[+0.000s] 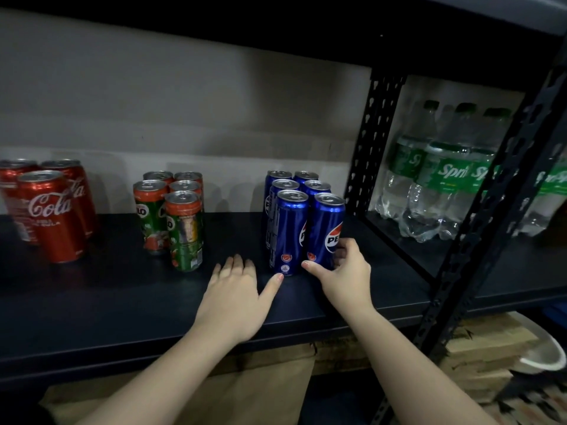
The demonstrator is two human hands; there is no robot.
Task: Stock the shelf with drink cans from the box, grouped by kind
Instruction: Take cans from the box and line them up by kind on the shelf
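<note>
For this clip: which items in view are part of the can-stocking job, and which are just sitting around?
Job items:
- blue Pepsi cans, front right one held by the right hand
- green-and-orange Milo cans
- red Coca-Cola cans
- dark shelf board, left hand flat on it

Bystanders:
- clear Sprite bottles with green labels
- brown cardboard below

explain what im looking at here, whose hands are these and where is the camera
There is no machine: a person wears one camera on the head, looking forward and down at their own two hands. They are stocking a dark metal shelf. On it stand three groups: red Coca-Cola cans, green-and-red Milo cans and tall blue Pepsi cans. The right hand curls round the front right Pepsi can. The left hand lies flat on the shelf, its thumb touching the front left Pepsi can. Clear Sprite bottles fill the next bay.
</note>
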